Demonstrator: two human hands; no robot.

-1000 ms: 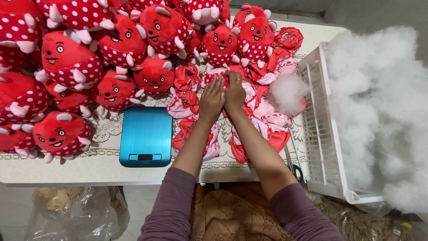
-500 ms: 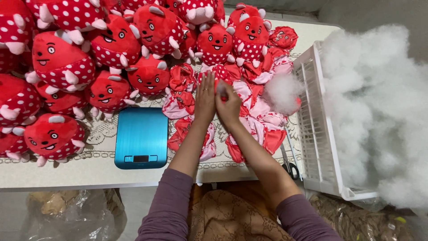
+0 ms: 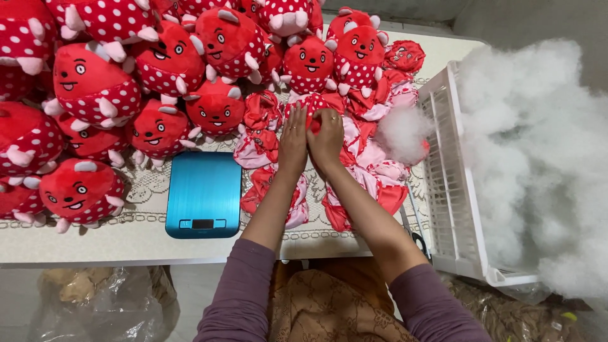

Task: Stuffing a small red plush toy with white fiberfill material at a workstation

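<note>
Both hands edged nearer on pile. Left hand [image 3: 293,140] and right hand [image 3: 327,136] side by side, fingers pinched on unstuffed red toy skin [image 3: 315,104] atop flat skins. Step: picking one up; next needs clean separation from pile.

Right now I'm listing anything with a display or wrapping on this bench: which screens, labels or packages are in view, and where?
Scale screen: small dark rectangle, near edge of the blue kitchen scale, left of the left hand.
Plastic bags: clear and crumpled, under the table, lower left.
No labels or signs visible.
</note>
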